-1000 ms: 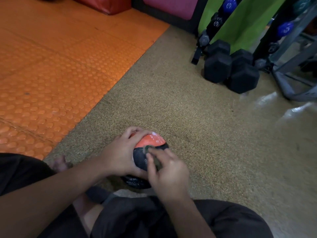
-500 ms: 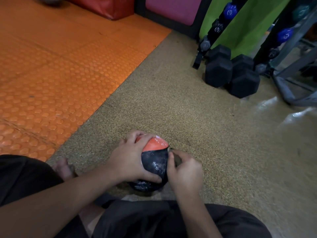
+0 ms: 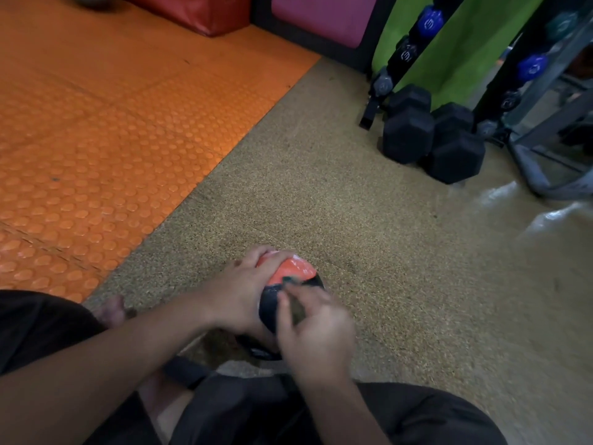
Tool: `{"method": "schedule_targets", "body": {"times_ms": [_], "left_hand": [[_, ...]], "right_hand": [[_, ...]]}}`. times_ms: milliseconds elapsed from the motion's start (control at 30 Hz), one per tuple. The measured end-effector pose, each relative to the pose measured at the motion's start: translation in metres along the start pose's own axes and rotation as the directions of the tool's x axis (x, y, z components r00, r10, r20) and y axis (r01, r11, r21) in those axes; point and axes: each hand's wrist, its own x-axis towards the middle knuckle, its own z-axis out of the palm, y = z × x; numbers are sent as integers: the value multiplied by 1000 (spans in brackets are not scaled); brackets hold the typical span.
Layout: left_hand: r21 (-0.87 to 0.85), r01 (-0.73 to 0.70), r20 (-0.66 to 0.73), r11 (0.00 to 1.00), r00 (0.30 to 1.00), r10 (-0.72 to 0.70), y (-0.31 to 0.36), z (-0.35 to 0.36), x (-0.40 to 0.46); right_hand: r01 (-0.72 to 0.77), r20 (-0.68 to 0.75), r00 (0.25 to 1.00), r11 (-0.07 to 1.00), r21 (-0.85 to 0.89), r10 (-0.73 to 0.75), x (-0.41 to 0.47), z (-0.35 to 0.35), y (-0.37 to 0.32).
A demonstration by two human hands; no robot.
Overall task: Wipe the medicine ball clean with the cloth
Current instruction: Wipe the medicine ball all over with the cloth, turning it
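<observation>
A small orange-and-black medicine ball (image 3: 290,272) rests on the speckled tan floor just in front of my crossed legs. My left hand (image 3: 239,292) wraps around its left side, fingers curled over the top. My right hand (image 3: 316,332) lies across the black near face of the ball and pinches a small dark cloth (image 3: 296,308) against it. Only a strip of the cloth shows between my fingers; the ball's lower half is hidden behind both hands.
An orange studded mat (image 3: 106,130) covers the floor to the left. Black hex dumbbells (image 3: 430,139) stand on the floor at the right, before a rack (image 3: 414,56) of small weights and a grey metal frame (image 3: 539,155). Red and pink pads (image 3: 199,11) lie far back.
My right hand with the cloth has swept from the ball's right side back onto its near top face. My left hand keeps its hold.
</observation>
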Motion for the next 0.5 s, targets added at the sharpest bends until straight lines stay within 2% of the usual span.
{"method": "schedule_targets", "body": {"times_ms": [67, 100, 200, 233, 267, 400, 467, 500], "left_hand": [[-3, -42, -16, 999, 999, 42, -9, -1, -2], [17, -38, -41, 999, 998, 38, -10, 0, -4], [103, 77, -119, 992, 991, -64, 3, 3, -7], [118, 103, -141, 988, 986, -86, 9, 5, -6], [135, 117, -160, 984, 983, -94, 13, 7, -5], [148, 104, -212, 984, 975, -71, 15, 10, -5], [155, 110, -231, 982, 970, -73, 18, 14, -9], [156, 124, -231, 980, 969, -86, 20, 14, -9]], "right_hand": [[101, 50, 994, 995, -15, -100, -9, 2, -11], [95, 33, 995, 995, -15, -95, -6, 0, -5], [-156, -52, 986, 987, 26, 157, 12, -11, 28], [-189, -81, 978, 982, 32, 191, 14, -12, 32], [-161, -84, 983, 987, 17, 162, 13, -9, 28], [100, 58, 993, 995, -28, -98, -11, 5, -13], [75, 32, 997, 997, -2, -75, -5, -2, 0], [6, -16, 1000, 1000, 2, -6, 2, -7, 12]]}}
